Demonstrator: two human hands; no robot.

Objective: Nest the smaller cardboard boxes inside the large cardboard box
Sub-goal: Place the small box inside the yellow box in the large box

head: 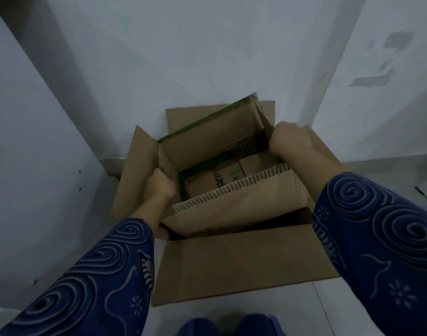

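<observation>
So the big box [244, 263] is sitting on the floor [341, 311] in a pale corner, backed up against the wall [195, 57], all four flaps folded out. The near flap lies flat toward the person, the far one leans against the wall.

Inside it there's a mid box [232, 209], open at the top, with wavy cut edges on its flaps. It's partly down in the big box, tilted a bit, with its near wall rising above the big box's opening. At the bottom of the mid box you can see small boxes [222, 175] lying flat, with some print on them, too dark to read.

Both hands are on the mid box. The left hand [159, 187] has a closed grip on the left side flap, fingers wrapped over the edge. The right hand [290, 141] is clamped on the right side flap near the far corner, fingers curled over the top.

Sleeves [389, 226] are dark blue with pale swirl patterns. Bottom edge of the view shows something blue, probably knees [232, 323], can't really tell.
</observation>
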